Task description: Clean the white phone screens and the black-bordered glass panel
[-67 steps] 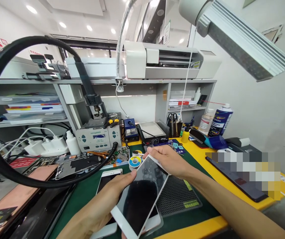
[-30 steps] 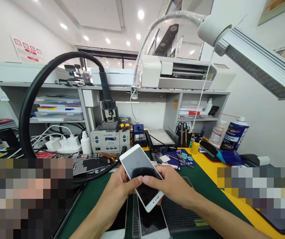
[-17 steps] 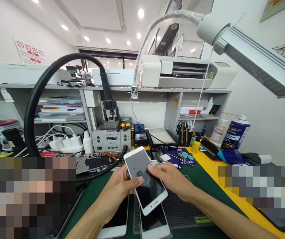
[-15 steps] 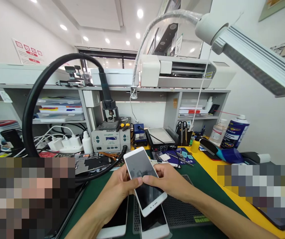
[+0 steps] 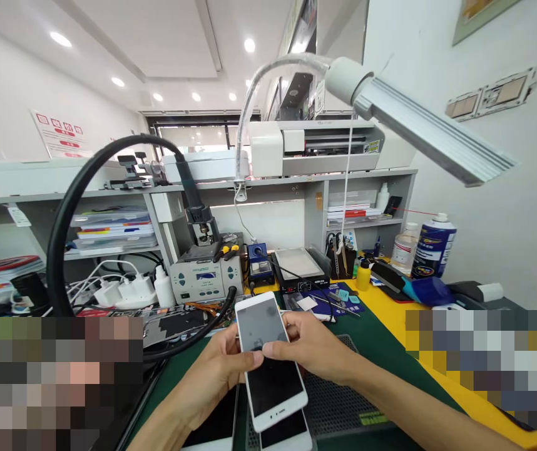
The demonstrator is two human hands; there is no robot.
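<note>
Hot-air rework station (image 5: 205,279) up past the fingers (image 5: 291,346), going strong | blue soldering station (image 5: 259,266) and hot plate (image 5: 300,268) just beyond them | black mesh pad (image 5: 343,401) right under them | blue spray can (image 5: 434,247) well off right | black hot-air hose (image 5: 52,263) looping far left

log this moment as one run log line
left hand: holds white smartphone | right hand: holds it too | below: second white smartphone, black mesh mat

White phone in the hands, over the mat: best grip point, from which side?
Probably its long edges, coming in from either side, where the left hand and right hand already are. The white smartphone is a thin, flat slab held tilted, so edges give purchase and spare the dark screen.
</note>
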